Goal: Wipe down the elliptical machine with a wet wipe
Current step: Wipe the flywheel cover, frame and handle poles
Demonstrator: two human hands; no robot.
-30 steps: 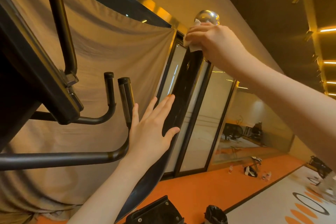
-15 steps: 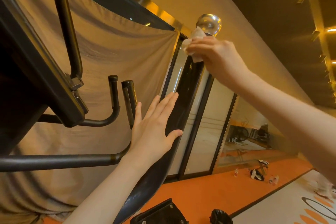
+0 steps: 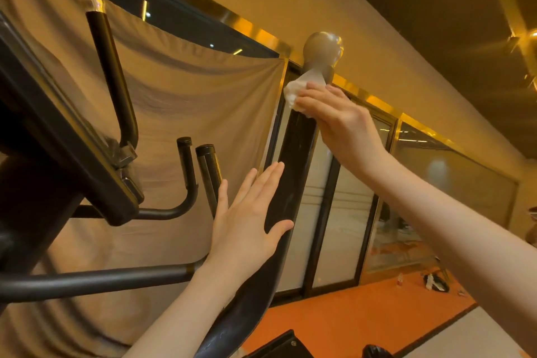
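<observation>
Down the handle my right hand (image 3: 340, 119) has slid since a second ago, from right under the round silver knob (image 3: 322, 48) to a spot a little lower, so more of the white wipe (image 3: 302, 87) now shows above my fingers. My left hand (image 3: 247, 221) has kept its place against the same bar, lower down.

Much of the elliptical machine (image 3: 66, 136) is cut off: its dark console block runs out at the left edge, its base is out of view, and the bottom of the handle (image 3: 293, 166) disappears at the lower edge behind my left forearm. My right fingers curl round the wipe and press it to the handle, hiding most of it; only a crumpled corner sticks out toward the left, touching the neck below the knob. Whether the wipe is damp I cannot tell.

That handle is a long, flat, glossy black bar. Its long axis runs from the lower middle up to the knob near the top, leaning slightly right and bowing at the bottom. My left hand lies flat and spread, fingers straight and pointing up along it, thumb across its face.

To the left, two short black grips (image 3: 203, 171) stand upright beside my fingers, with a beige curtain (image 3: 180, 102) behind them. Past the handle are glass panels (image 3: 343, 212) and an orange floor (image 3: 348, 317).
</observation>
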